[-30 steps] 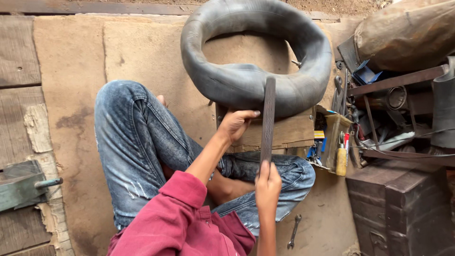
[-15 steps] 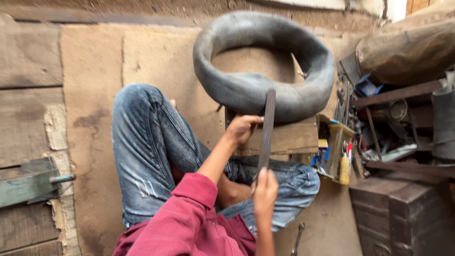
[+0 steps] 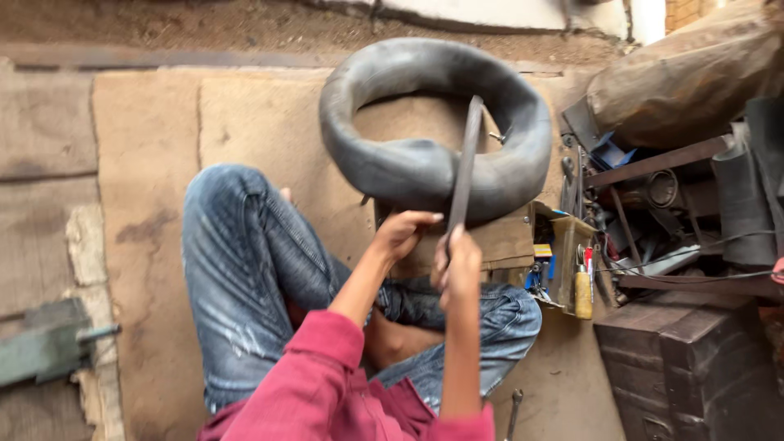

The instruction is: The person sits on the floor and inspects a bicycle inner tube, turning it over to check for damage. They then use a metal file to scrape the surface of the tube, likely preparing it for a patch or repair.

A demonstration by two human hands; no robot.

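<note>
Both hands engaged: right hand (image 3: pixel 459 260) closed on flat file (image 3: pixel 464 167) laid across inner tube (image 3: pixel 425 167), left hand (image 3: pixel 402 233) bracing wooden block (image 3: pixel 498 241) beneath tube; filing apparently under way, unfinished.

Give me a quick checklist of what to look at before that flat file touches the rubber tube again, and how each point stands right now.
1. Right hand grips the flat file at its lower end: ok.
2. Left hand rests against the wooden block, off the file's path: ok.
3. Inner tube lies on the block under the file: ok.
4. File's working face actually on the rubber: cannot tell.
5. Knees in blue jeans away from the file: ok.
6. Spot to be worked is marked: cannot tell.
</note>
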